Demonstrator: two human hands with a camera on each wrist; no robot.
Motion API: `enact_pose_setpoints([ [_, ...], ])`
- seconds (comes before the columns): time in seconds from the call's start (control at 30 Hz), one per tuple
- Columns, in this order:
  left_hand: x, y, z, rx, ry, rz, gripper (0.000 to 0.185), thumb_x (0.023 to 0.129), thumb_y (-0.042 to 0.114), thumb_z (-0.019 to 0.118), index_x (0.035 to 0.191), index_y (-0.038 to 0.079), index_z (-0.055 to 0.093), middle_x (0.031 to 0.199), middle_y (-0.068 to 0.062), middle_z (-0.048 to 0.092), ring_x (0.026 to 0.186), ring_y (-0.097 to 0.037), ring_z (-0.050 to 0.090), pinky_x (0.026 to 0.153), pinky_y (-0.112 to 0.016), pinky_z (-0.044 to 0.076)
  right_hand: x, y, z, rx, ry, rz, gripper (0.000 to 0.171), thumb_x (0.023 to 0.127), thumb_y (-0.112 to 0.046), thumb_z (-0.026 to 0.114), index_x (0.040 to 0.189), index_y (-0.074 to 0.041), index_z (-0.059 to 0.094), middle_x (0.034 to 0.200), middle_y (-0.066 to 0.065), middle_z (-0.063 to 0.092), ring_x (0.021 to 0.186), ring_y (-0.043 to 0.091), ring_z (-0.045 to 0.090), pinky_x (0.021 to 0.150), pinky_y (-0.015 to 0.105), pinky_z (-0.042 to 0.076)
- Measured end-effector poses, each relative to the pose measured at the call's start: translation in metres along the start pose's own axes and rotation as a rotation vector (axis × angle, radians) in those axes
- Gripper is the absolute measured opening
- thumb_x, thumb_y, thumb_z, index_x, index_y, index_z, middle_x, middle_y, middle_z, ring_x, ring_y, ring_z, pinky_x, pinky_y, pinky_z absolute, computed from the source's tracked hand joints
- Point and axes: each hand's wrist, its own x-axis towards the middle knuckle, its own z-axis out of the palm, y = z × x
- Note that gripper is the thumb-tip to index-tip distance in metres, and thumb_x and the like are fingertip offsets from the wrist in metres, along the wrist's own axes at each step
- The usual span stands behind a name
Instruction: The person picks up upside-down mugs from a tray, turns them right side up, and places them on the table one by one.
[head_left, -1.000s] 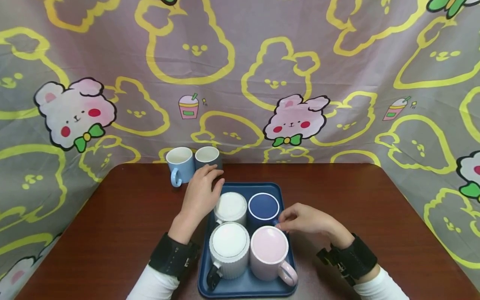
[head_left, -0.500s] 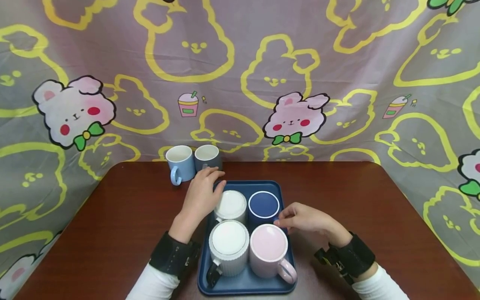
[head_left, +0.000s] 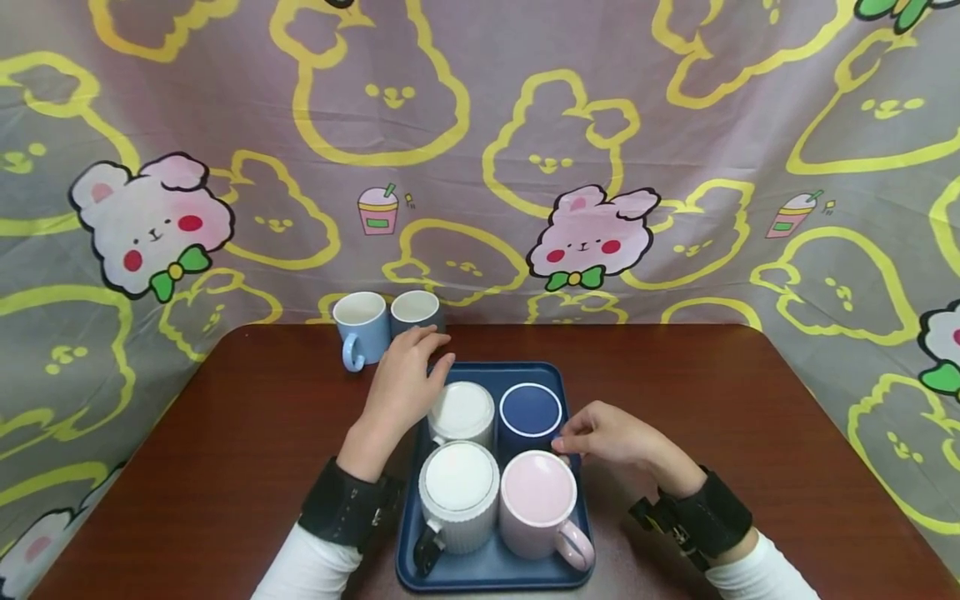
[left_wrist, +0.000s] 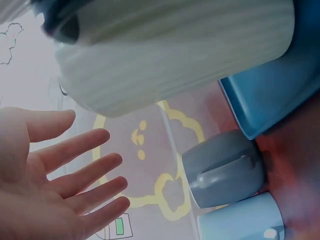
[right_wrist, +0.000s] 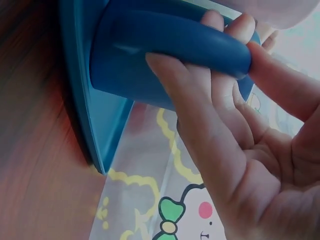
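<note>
Right wrist view: right hand [right_wrist: 240, 145] grips the handle of a blue mug [right_wrist: 135, 75], fingers through the loop, thumb against its outer side. Mug is base up in the far right corner of a blue tray [head_left: 495, 573].

Left hand [head_left: 405, 379]: fingers extended and spread, holding nothing, at the tray's far left corner. Just beside it, inside that corner, a white mug [head_left: 462, 410], base up.

Near left corner of tray: ribbed mug [head_left: 460, 479], base up, dark handle toward the corner. Near right corner: pink mug [head_left: 537, 487], base up, handle toward that corner.

Beyond the left hand, at the worktop's [head_left: 675, 375] far edge: grey mug [head_left: 417, 312] and light-blue mug [head_left: 367, 335], both upright, side by side. Patterned cloth [head_left: 480, 192] hangs behind.
</note>
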Motion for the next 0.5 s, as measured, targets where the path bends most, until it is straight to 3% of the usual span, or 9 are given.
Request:
enact_pose_setpoints([
  [0.33,0.006,0.006,-0.007,0.025,-0.012,0.026,0.039,0.092,0.025,0.061,0.123,0.003,0.061,0.132,-0.018,0.054,0.125,-0.035,0.048,0.103,-0.052,0.040,-0.002,-0.002,-0.003,0.034,0.038,0.019,0.023,0.090,-0.023,0.064,0.082,-0.003,0.073,0.070,0.005,0.066,0.074,0.018,0.057,0.069,0.039,0.053],
  [0.5,0.010,0.010,-0.012,0.042,-0.041,0.019,0.042,0.092,0.026,0.061,0.126,0.002,0.058,0.130,-0.019,0.055,0.122,-0.036,0.049,0.101,-0.052,0.041,-0.003,-0.003,-0.006,0.064,0.039,0.041,0.024,0.091,-0.022,0.063,0.084,-0.001,0.072,0.071,0.006,0.066,0.075,0.017,0.059,0.076,0.042,0.056],
])
